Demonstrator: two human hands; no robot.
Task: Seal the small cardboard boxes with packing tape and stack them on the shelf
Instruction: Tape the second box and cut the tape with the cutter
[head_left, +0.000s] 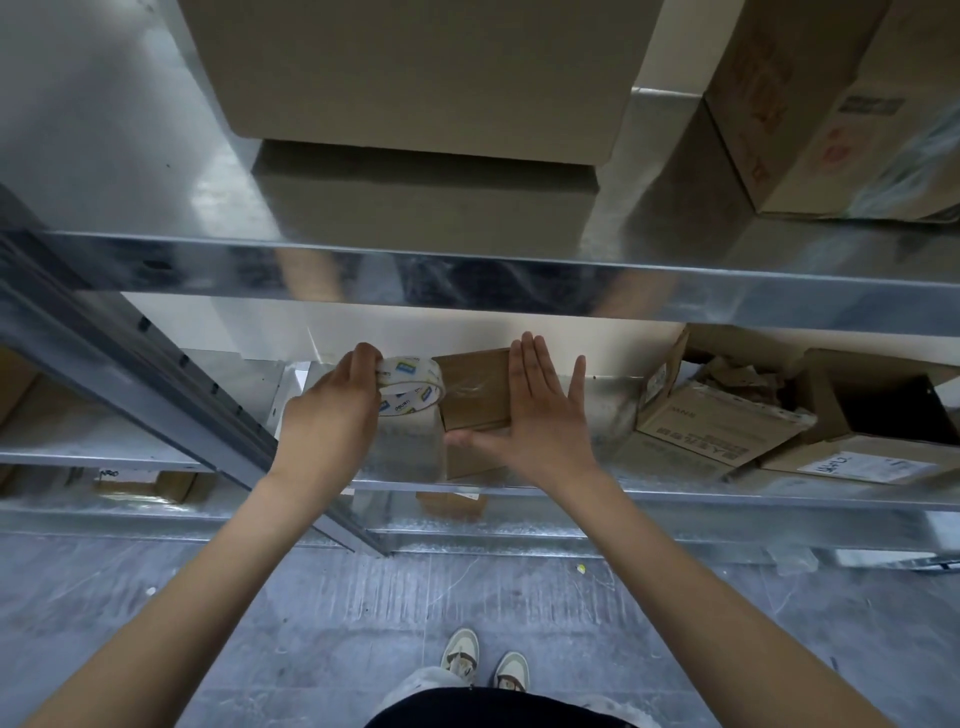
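Observation:
A small brown cardboard box (475, 387) stands on the middle metal shelf (613, 402), with clear tape across its top. My right hand (535, 415) lies flat against the box's right side, fingers straight and thumb along its front edge. My left hand (332, 410) grips a roll of clear packing tape (413, 384) just left of the box, touching its top left corner. A strip of clear tape hangs from the roll down in front of the shelf.
Opened cardboard boxes (722, 415) with torn scraps crowd the shelf's right part. Large boxes (415, 73) sit on the upper shelf. A slanted metal upright (156, 364) crosses on the left. Another small box (452, 504) lies on the lower shelf. Grey floor and my shoes (485, 662) are below.

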